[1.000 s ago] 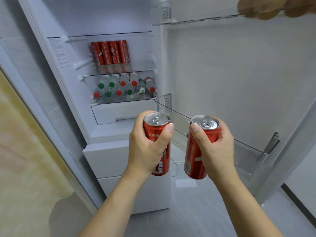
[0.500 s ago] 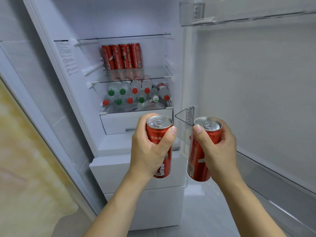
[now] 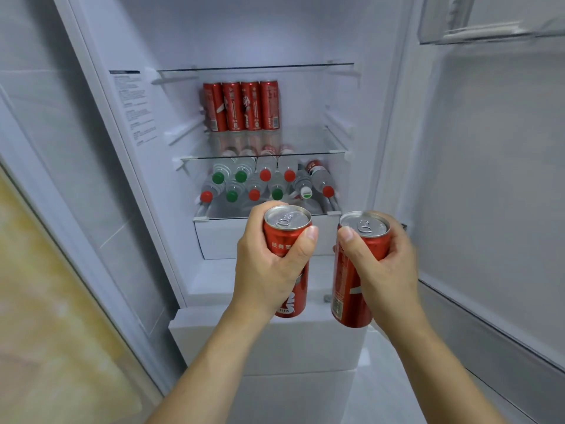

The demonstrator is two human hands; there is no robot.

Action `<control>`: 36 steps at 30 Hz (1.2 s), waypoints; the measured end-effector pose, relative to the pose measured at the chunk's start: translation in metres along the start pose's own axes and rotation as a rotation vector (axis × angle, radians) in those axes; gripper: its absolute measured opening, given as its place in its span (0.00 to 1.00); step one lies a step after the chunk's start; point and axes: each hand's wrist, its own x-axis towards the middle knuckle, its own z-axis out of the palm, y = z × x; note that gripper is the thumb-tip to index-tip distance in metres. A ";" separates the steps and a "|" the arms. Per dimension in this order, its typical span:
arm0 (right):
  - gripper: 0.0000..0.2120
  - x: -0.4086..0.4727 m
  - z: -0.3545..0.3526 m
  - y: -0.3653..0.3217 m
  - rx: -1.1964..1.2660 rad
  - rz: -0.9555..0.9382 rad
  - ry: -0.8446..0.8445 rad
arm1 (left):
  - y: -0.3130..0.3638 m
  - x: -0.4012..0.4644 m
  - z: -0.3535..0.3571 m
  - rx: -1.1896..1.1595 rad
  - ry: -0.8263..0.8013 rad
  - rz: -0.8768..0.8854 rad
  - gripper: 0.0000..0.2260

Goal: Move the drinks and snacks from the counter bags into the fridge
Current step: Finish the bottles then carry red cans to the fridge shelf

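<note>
Before the open white fridge [image 3: 189,295], the left hand [image 3: 269,270] grips a tall red aluminium can [image 3: 289,240]; the right hand [image 3: 385,270] grips another, seemingly identical red can [image 3: 351,289], both upright.

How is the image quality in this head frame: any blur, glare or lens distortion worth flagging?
Head view: lighting is even and cool, with no harsh glare; the left hand and right hand with their cans are sharp. The door bin at top right is smeared, probably by motion blur. Wide-angle distortion bows the fridge wall. The glass shelf faintly reflects the standing cans.
</note>
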 end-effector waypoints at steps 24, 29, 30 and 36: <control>0.25 0.096 0.080 0.024 0.121 0.009 -0.012 | -0.063 0.085 -0.023 0.055 0.084 -0.007 0.20; 0.22 0.117 0.089 0.027 0.141 0.019 -0.009 | -0.069 0.110 -0.019 0.061 0.110 0.015 0.20; 0.21 0.122 0.093 0.026 0.148 0.016 -0.005 | -0.072 0.118 -0.018 0.059 0.119 0.021 0.19; 0.16 0.160 0.121 0.029 0.198 0.005 0.047 | -0.091 0.169 -0.014 0.043 0.098 0.103 0.20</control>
